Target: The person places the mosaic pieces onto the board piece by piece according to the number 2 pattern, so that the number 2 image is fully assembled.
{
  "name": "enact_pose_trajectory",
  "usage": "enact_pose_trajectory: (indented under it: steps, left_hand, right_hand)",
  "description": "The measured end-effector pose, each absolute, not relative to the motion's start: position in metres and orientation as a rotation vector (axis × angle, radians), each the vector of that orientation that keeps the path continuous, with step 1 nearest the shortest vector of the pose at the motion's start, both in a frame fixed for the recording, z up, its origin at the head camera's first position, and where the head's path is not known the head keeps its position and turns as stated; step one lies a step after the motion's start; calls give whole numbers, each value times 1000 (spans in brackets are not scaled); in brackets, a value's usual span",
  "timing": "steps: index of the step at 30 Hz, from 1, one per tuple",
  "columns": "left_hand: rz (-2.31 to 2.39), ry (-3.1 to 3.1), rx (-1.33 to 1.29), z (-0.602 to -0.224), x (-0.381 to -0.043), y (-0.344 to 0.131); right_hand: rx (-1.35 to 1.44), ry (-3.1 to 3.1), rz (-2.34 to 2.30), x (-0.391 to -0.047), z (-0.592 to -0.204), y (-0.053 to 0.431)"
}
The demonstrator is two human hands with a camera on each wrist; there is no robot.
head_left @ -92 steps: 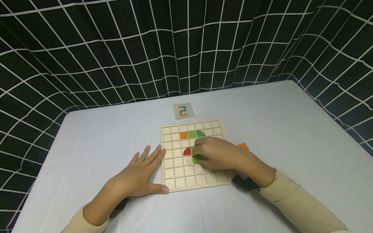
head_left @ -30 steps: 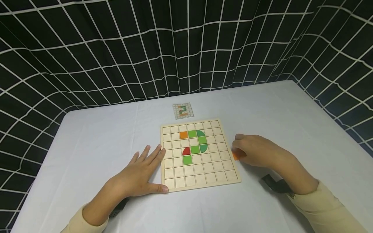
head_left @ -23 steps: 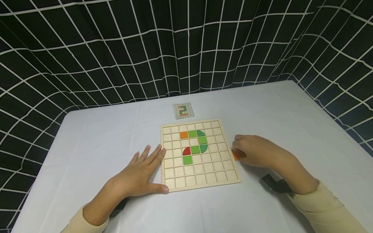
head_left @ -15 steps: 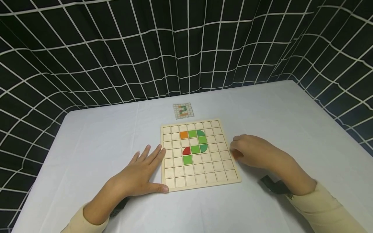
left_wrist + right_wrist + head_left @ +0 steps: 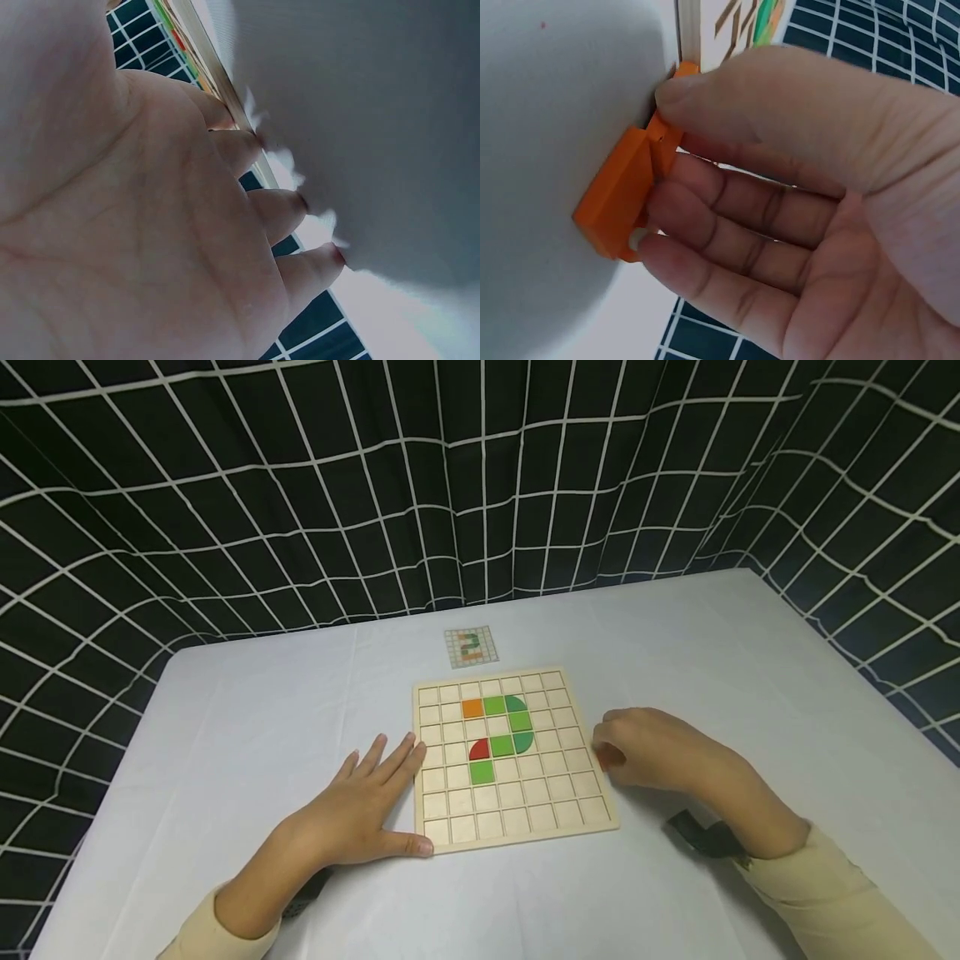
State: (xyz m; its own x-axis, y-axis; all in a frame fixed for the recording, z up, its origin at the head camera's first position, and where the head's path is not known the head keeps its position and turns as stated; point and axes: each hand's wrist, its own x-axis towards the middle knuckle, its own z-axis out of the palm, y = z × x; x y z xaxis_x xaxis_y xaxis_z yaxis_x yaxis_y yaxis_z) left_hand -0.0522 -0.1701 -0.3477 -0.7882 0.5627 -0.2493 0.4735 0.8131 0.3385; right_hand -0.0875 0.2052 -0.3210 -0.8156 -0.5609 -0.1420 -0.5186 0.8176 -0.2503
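Note:
My left hand (image 5: 356, 818) lies flat with fingers spread, index fingertip and thumb at the left edge of the wooden grid board (image 5: 555, 789). On the board, an orange square (image 5: 472, 708), green squares (image 5: 482, 772), dark green quarter-rounds (image 5: 523, 742) and a red quarter-round (image 5: 480, 749) form a curved shape. Just right of the board, my right hand (image 5: 660, 750) pinches an orange tile (image 5: 667, 135) between thumb and curled fingers. Another orange tile (image 5: 619, 195) leans beside it near the fingertips. From the head view the hand hides most of the orange.
A small card (image 5: 471, 647) printed with a coloured grid pattern lies behind the board. White cloth (image 5: 300, 693) covers the table. Dark curtains (image 5: 390, 485) with white grid lines hang behind and at the sides.
My right hand has left the board, where a green square now sits below the red quarter-round. It moved right to the orange tiles, then shifted slightly left. The left hand stays put.

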Motion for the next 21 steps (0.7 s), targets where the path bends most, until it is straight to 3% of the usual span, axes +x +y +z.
enact_pose_trajectory:
  steps: [21]
  left_hand:
    - [364, 2663, 783, -347, -52, -170]
  right_hand:
    - [-1022, 2685, -511, -85, -320, 193]
